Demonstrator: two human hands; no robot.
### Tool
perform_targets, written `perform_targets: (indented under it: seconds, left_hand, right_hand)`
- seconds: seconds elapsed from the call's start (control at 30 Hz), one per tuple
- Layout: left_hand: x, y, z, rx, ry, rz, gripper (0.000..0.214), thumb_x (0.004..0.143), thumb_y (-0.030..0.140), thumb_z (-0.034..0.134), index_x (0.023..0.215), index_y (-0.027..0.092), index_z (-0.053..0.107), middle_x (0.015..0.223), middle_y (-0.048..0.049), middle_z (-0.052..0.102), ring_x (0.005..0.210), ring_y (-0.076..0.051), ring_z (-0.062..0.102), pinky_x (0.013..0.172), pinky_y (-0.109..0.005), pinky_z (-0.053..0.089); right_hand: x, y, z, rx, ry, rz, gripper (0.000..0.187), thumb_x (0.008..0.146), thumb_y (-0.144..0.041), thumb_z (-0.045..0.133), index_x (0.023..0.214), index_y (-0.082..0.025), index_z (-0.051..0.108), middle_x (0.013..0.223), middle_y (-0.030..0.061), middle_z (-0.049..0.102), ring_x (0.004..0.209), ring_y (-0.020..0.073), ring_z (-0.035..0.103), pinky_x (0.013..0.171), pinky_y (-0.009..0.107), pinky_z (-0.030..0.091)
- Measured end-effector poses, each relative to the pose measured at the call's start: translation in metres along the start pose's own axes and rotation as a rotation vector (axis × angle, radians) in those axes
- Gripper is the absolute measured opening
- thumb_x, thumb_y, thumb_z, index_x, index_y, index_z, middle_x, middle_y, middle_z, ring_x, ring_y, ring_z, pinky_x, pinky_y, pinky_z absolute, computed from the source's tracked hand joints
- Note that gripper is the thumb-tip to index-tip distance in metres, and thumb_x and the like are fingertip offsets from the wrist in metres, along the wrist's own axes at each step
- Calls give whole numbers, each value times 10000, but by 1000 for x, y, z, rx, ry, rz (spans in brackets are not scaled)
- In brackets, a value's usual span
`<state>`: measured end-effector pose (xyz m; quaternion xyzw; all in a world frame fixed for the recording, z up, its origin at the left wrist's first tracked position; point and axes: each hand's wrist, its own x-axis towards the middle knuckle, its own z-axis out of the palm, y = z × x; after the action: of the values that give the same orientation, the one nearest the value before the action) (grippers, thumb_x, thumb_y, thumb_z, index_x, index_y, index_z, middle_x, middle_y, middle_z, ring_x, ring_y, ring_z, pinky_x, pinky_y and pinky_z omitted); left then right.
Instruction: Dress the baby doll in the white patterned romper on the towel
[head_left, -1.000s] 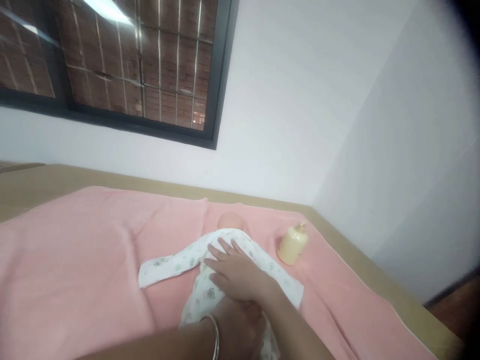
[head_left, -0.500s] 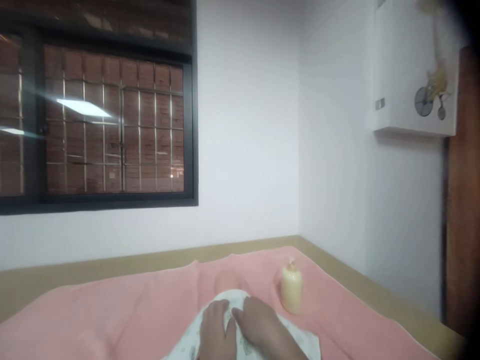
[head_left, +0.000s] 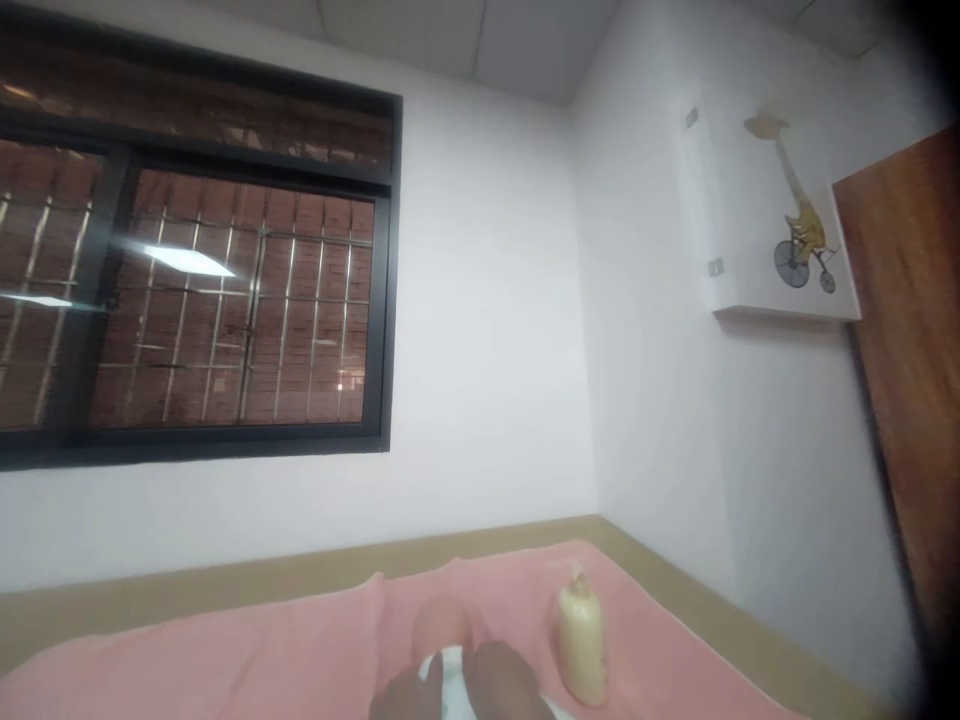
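At the bottom edge lies a white cloth, its small print visible only in the earlier picture. Beyond its upper edge a round, skin-toned form, like the top of a head, rests on a pink towel; no features show. My left hand is on the cloth's left side, fingers bent and pressed together on it. My right hand grips the right side, knuckles up, fingertips hidden. Both hands are blurred and cut off by the frame. A pale yellow pump bottle stands to the right of my right hand.
The towel covers a surface with a tan raised border against white walls. A dark-framed, barred window is at left. On the right wall hangs a white box with a giraffe-on-bicycle picture, next to a brown wooden panel.
My view has tilted up, so the hands, cloth and bottle sit lower in the picture and more ceiling shows. Both hands stay on the cloth. The bottle stays on the towel.
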<state>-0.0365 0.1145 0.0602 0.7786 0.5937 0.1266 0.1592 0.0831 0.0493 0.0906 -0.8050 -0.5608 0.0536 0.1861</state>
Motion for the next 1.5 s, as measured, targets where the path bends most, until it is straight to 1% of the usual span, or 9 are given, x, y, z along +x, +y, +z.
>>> perform_targets:
  seconds: [0.2,0.47,0.67,0.77,0.87,1.0,1.1,1.33,1.5]
  left_hand:
    - [0,-7,-1,-93,70,-5,671,835,615,172,1002,145,622,1065,-154,631,990,-295,586,837,-435,414]
    - [-27,19,-9,243,124,223,431,870,308,279,928,97,651,921,-167,649,868,-310,609,743,-407,434]
    - [-22,17,-4,118,137,116,457,849,407,310,912,112,654,941,-172,647,903,-317,592,754,-413,422]
    - [-11,4,-3,-31,8,53,543,842,520,257,935,158,650,991,-149,649,903,-309,596,740,-406,423]
    - [-12,0,-6,-60,-62,15,573,824,569,254,948,166,641,1008,-146,647,906,-309,594,737,-405,422]
    - [-31,18,-11,118,32,47,538,842,492,264,1019,124,613,1062,-172,619,990,-316,554,832,-453,378]
    - [-40,28,-12,231,65,89,497,848,426,288,1065,93,586,1112,-191,588,1039,-314,523,880,-472,341]
    - [-21,12,-7,10,-34,16,493,854,453,245,983,150,611,1045,-153,627,958,-299,577,787,-415,403]
    - [-34,21,-13,130,15,91,459,856,427,274,1006,154,611,1057,-153,620,987,-303,556,836,-459,367]
  right_hand:
    - [-16,-6,-9,-41,3,-168,450,864,-407,326,988,-149,674,976,168,656,926,306,611,803,425,442]
    - [4,17,9,26,-33,-136,637,912,-490,144,951,-122,662,954,172,656,895,289,620,746,398,453]
    - [-9,6,2,-104,-61,-136,555,923,-408,179,960,-117,651,943,170,653,889,271,618,742,372,448]
    - [-22,-5,-11,-179,-77,-145,405,878,-334,318,959,-120,652,952,174,651,890,273,614,734,358,445]
    - [-22,-4,-11,-161,-78,-157,422,874,-365,317,960,-125,655,968,171,650,890,269,611,735,351,443]
    - [-4,12,4,-78,-108,-131,597,912,-449,169,960,-107,656,983,174,646,915,275,605,753,363,443]
    - [2,19,8,-21,-158,-124,615,915,-458,156,984,-92,646,1014,176,638,924,261,605,752,346,447]
    - [-27,-1,-11,-136,-112,-187,370,870,-324,343,942,-140,656,925,147,660,848,244,614,703,319,436]
    - [-10,14,0,-49,-97,-186,523,914,-407,210,955,-123,647,975,163,649,882,249,606,734,339,429]
